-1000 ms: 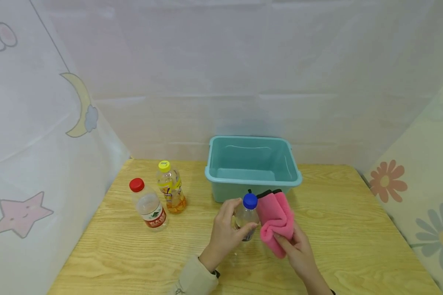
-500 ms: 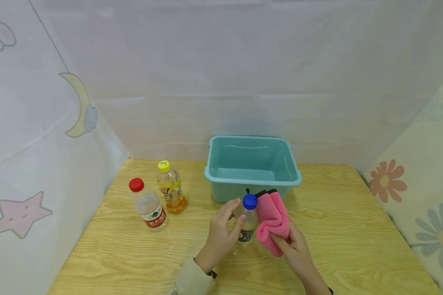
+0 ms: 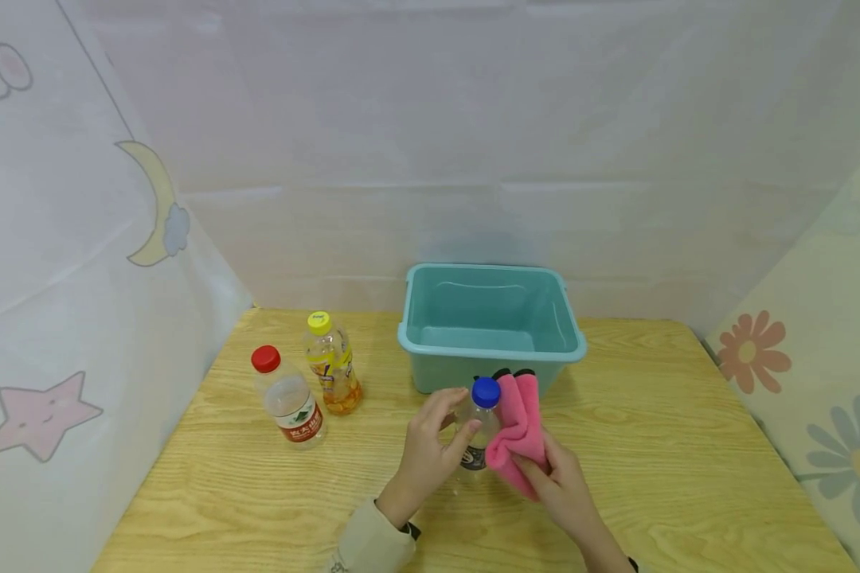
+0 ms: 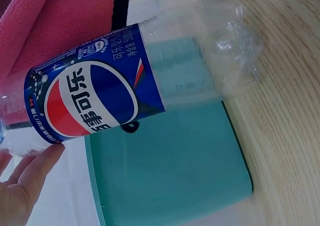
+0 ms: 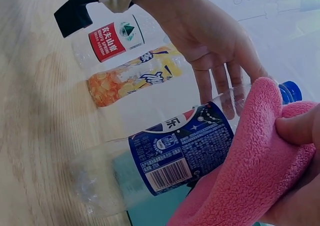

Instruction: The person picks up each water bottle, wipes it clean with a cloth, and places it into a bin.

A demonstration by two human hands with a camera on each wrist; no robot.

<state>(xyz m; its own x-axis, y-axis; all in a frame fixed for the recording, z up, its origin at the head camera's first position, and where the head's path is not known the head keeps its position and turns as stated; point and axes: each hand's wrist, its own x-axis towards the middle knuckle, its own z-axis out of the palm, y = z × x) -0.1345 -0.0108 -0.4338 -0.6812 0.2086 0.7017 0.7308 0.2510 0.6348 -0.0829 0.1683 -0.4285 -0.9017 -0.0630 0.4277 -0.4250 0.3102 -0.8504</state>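
Bottle [image 3: 483, 434] could topple toward nine o'clock (smooth plastic slips) if your right grip [image 3: 560, 487], pinching pink cloth [image 3: 519, 426], outpushes your left grip [image 3: 428, 450] holding its shoulder.

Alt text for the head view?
A left hand holds a clear, blue-capped plastic bottle as the right hand holds a folded pink cloth at its side. Beyond stands a teal rectangular plastic bin; at left, a clear red-capped plastic bottle and a clear yellow-capped plastic bottle stand on a wooden table.
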